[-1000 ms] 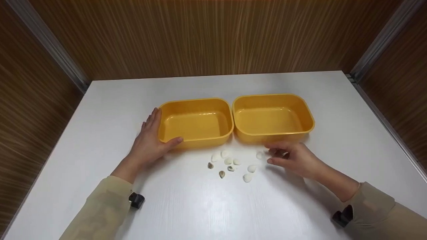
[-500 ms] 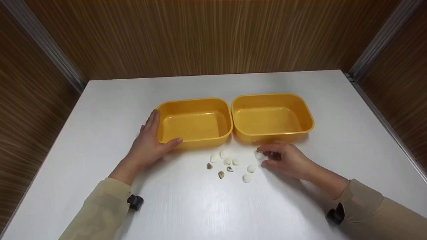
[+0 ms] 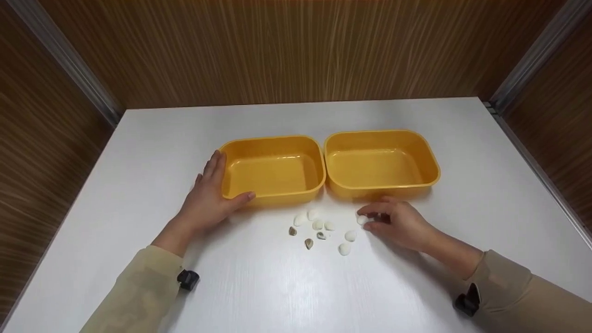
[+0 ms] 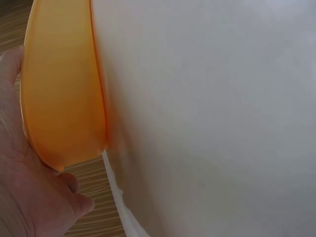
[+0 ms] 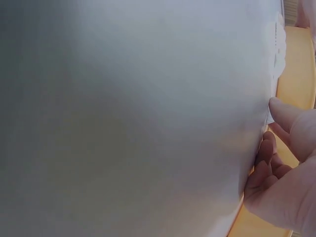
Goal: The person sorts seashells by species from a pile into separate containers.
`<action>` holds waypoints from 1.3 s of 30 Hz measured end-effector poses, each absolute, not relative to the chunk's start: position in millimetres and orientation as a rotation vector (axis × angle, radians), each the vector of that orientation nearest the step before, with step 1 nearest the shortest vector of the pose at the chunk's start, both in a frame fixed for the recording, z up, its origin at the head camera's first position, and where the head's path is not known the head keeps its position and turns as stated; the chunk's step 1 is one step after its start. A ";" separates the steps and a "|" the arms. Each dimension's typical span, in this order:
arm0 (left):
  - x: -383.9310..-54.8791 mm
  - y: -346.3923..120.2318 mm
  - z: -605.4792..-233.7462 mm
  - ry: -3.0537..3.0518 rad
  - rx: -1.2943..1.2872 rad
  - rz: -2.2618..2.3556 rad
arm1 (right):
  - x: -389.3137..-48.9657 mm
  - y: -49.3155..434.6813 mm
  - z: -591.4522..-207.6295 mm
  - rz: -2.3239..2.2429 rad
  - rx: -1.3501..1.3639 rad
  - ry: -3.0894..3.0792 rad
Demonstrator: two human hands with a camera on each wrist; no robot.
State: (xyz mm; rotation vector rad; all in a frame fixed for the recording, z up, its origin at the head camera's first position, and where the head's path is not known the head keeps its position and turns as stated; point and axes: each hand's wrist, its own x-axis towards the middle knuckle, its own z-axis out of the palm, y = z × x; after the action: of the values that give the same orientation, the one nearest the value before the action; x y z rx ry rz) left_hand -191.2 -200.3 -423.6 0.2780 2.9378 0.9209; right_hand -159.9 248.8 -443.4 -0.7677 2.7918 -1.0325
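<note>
My right hand pinches a white seashell between thumb and fingers, at the table surface in front of the right yellow container. In the right wrist view a small white bit of this shell shows by the thumb tip. The left hand holds the near left corner of the left yellow container, thumb over the front rim and fingers along the left side. Several white seashells and a few small brown ones lie loose on the table between the hands.
The right yellow container stands beside the left one, their sides nearly touching. Both contain nothing visible. Wood-grain panels enclose the white table at the back and sides.
The right hand has moved left to the outermost white shell, and its thumb and fingers have closed on it. The left hand stays on its container.
</note>
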 end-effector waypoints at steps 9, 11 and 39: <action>-189.7 -200.4 -425.3 2.932 0.264 0.895 | -159.6 246.2 -446.6 -1.028 -0.778 2.818; -190.0 -200.6 -425.5 2.934 0.272 0.892 | -160.4 246.0 -446.7 -1.022 -0.785 2.821; -202.1 -201.2 -426.8 2.926 0.259 0.834 | -175.0 253.4 -435.0 -0.828 -0.996 2.779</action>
State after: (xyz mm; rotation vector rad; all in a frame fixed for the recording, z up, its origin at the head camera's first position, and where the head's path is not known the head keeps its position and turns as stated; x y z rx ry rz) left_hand -202.1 -201.2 -426.8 0.2591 2.9262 0.8338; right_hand -175.0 253.4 -435.0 -0.9956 2.7791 -0.8276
